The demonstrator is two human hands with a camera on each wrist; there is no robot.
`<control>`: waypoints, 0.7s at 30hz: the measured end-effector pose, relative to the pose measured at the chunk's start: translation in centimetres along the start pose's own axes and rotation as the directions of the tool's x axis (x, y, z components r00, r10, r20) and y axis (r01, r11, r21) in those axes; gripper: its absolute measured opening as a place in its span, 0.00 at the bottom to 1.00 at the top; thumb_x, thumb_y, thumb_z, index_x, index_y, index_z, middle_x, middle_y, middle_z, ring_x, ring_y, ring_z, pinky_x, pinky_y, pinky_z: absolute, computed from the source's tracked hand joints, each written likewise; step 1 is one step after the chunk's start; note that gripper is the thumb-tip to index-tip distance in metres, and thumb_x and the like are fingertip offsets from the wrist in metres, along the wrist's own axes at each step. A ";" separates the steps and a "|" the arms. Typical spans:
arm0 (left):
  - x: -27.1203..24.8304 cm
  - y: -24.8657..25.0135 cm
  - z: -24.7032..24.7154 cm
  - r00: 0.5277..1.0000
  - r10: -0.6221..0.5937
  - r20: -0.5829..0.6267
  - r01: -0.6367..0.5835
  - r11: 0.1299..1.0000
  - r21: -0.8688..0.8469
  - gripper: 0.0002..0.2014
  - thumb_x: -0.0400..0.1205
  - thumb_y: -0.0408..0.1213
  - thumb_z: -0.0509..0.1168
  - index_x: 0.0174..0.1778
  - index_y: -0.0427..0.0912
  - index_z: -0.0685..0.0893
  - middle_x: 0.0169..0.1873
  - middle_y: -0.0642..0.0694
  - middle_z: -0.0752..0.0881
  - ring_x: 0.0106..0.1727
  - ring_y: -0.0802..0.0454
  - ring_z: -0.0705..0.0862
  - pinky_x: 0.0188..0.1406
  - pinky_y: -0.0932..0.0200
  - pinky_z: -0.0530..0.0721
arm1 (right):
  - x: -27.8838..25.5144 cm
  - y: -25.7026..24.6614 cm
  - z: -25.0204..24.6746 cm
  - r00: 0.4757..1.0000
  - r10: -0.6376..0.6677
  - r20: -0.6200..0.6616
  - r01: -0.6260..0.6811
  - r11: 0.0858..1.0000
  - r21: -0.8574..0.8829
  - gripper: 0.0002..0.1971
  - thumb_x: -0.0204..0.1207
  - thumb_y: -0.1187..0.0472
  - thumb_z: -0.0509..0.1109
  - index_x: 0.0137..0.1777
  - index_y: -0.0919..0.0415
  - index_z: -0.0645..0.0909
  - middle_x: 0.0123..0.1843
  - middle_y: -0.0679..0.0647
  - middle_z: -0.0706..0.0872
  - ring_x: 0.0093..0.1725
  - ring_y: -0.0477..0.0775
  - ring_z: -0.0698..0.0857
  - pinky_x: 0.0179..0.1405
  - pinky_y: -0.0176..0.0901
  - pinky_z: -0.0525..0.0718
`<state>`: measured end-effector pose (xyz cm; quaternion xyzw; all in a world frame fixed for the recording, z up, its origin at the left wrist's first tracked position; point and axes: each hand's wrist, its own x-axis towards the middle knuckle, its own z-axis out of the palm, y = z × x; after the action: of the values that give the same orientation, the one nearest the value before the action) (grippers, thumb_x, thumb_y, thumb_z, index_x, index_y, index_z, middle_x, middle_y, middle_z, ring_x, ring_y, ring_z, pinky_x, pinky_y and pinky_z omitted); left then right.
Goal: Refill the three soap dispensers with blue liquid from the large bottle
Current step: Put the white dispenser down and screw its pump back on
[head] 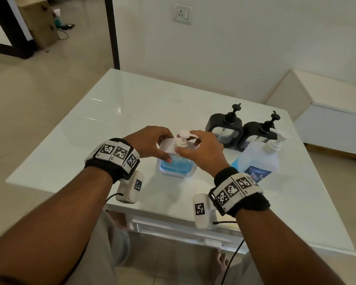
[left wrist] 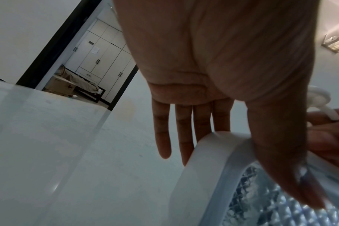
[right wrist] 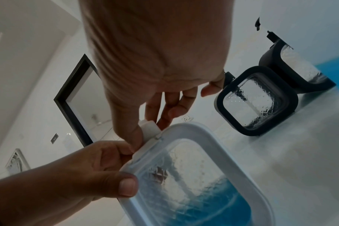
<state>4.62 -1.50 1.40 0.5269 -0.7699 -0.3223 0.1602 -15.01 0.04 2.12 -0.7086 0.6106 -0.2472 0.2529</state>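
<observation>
At centre frame on the white tabletop [head: 115, 112] stands the white dispenser [head: 176, 161], about half full of blue liquid. The left hand [head: 150, 144] holds its body — thumb on the front, fingers behind. The right hand [head: 201, 152] pinches the white pump collar [head: 181, 143]. To the right stand two black dispensers [head: 224, 128] [head: 259, 134] and, nearer, the large bottle [head: 259, 159].

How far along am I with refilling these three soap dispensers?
Done: the white dispenser holds blue liquid. In hand: your left hand steadies it while your right hand pinches its pump collar. Left: the two black dispensers look clear; the large bottle stands beside them.
</observation>
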 end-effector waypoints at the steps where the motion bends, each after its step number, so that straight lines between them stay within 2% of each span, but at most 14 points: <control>1: 0.0 0.0 0.0 1.000 -0.001 0.001 0.001 1.000 0.004 0.27 0.66 0.43 0.82 0.59 0.44 0.80 0.51 0.50 0.83 0.53 0.53 0.81 0.40 0.72 0.74 | 0.0 -0.1 -0.1 1.000 0.006 -0.013 -0.006 1.000 -0.021 0.24 0.66 0.40 0.80 0.60 0.47 0.85 0.52 0.39 0.87 0.54 0.45 0.83 0.64 0.57 0.73; 4: 0.0 0.1 0.0 1.000 -0.001 0.001 0.001 1.000 0.015 0.28 0.66 0.44 0.82 0.59 0.44 0.81 0.51 0.50 0.83 0.52 0.53 0.81 0.42 0.69 0.76 | 0.0 -0.2 -0.1 0.999 0.025 -0.031 -0.026 0.999 -0.039 0.24 0.62 0.34 0.80 0.53 0.46 0.87 0.46 0.38 0.87 0.50 0.45 0.83 0.61 0.56 0.72; 7: 0.0 0.2 0.0 1.000 -0.004 0.007 0.004 1.000 0.021 0.28 0.65 0.44 0.83 0.58 0.44 0.81 0.49 0.51 0.84 0.50 0.53 0.81 0.49 0.62 0.81 | 0.0 -0.2 0.1 0.997 0.052 -0.061 -0.055 0.997 -0.049 0.24 0.57 0.29 0.79 0.43 0.46 0.84 0.34 0.36 0.81 0.43 0.42 0.80 0.57 0.53 0.71; 8: 0.0 0.2 0.1 1.000 -0.005 0.008 0.005 1.000 0.021 0.28 0.64 0.44 0.83 0.58 0.44 0.81 0.48 0.51 0.83 0.50 0.54 0.81 0.50 0.62 0.81 | -0.1 -0.2 0.2 0.995 0.059 -0.080 -0.063 0.996 -0.057 0.25 0.56 0.28 0.79 0.41 0.46 0.82 0.32 0.36 0.79 0.41 0.41 0.79 0.55 0.51 0.70; 11: 0.0 0.2 0.2 1.000 -0.001 -0.001 0.001 1.000 0.016 0.27 0.64 0.43 0.83 0.57 0.44 0.81 0.47 0.52 0.83 0.48 0.56 0.81 0.43 0.70 0.77 | -0.4 -0.5 0.6 0.989 0.078 -0.129 -0.086 0.994 -0.063 0.26 0.56 0.27 0.78 0.40 0.47 0.80 0.31 0.37 0.80 0.40 0.41 0.81 0.54 0.50 0.71; 13: 0.0 0.3 0.2 1.000 -0.001 -0.002 0.001 1.000 0.019 0.27 0.65 0.43 0.83 0.57 0.44 0.81 0.48 0.52 0.83 0.48 0.56 0.81 0.42 0.71 0.76 | -0.6 -0.7 0.7 0.986 0.089 -0.139 -0.098 0.993 -0.066 0.26 0.57 0.26 0.77 0.41 0.46 0.79 0.31 0.37 0.79 0.41 0.42 0.82 0.55 0.50 0.72; 17: 0.1 0.3 0.2 1.000 -0.002 0.013 0.001 1.000 0.026 0.28 0.65 0.43 0.83 0.59 0.44 0.81 0.49 0.51 0.84 0.51 0.54 0.81 0.45 0.68 0.77 | -0.8 -1.0 0.4 0.990 0.097 -0.107 -0.104 0.993 -0.062 0.26 0.58 0.28 0.77 0.43 0.46 0.77 0.35 0.37 0.79 0.43 0.42 0.81 0.55 0.50 0.71; 19: 0.1 0.3 0.2 1.000 -0.006 0.016 0.005 1.000 0.030 0.29 0.65 0.44 0.83 0.59 0.44 0.81 0.50 0.51 0.84 0.51 0.54 0.81 0.44 0.69 0.77 | -0.6 -0.7 0.0 0.997 0.075 -0.034 -0.075 0.997 -0.006 0.27 0.57 0.31 0.80 0.49 0.46 0.78 0.44 0.37 0.81 0.46 0.40 0.79 0.56 0.50 0.69; 21: 0.1 0.3 0.2 1.000 -0.014 0.017 0.014 1.000 0.016 0.29 0.64 0.44 0.83 0.59 0.44 0.81 0.50 0.51 0.83 0.52 0.54 0.81 0.41 0.70 0.75 | -0.6 -0.4 -0.7 0.998 0.028 0.065 -0.029 1.000 0.006 0.35 0.55 0.32 0.82 0.61 0.42 0.77 0.55 0.36 0.81 0.53 0.39 0.79 0.59 0.50 0.68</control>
<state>4.30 -1.45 1.47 0.5309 -0.7700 -0.3218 0.1471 -15.27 0.60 2.89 -0.7065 0.6114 -0.2226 0.2784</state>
